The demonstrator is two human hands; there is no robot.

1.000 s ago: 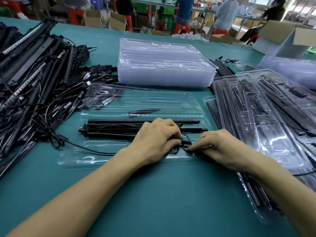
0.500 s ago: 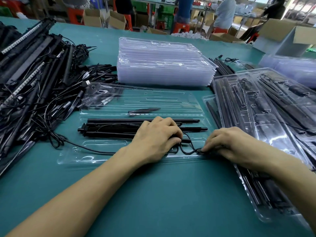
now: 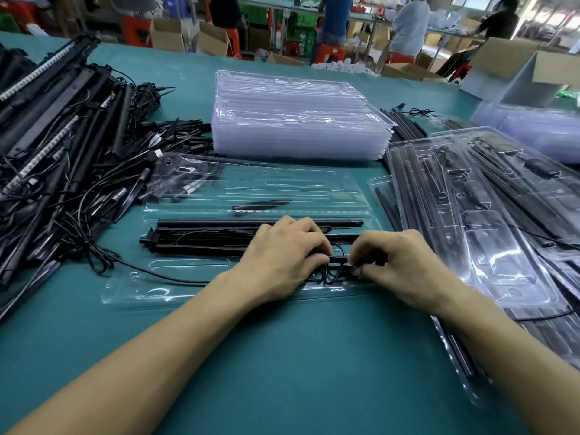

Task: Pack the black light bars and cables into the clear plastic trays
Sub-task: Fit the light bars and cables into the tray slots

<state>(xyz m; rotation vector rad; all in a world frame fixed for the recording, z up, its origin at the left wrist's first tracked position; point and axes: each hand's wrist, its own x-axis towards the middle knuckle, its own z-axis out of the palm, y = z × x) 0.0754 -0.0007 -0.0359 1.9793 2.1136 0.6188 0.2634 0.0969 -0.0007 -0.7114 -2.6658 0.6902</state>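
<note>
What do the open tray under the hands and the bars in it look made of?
Tray: thin clear plastic, glossy; the table shows through and moulded ridges glint. Light bars: matte black, probably plastic or coated metal; the look leaves it open.

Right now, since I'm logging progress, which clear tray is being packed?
The tray nearest the person, under the left hand and right hand, holding light bars. The stack behind is empty; trays at right are filled.

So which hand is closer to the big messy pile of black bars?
Left. Both hands hold the cable, but the left hand sits over the light bars, toward the pile; the right hand is beyond it, farther off.
</note>
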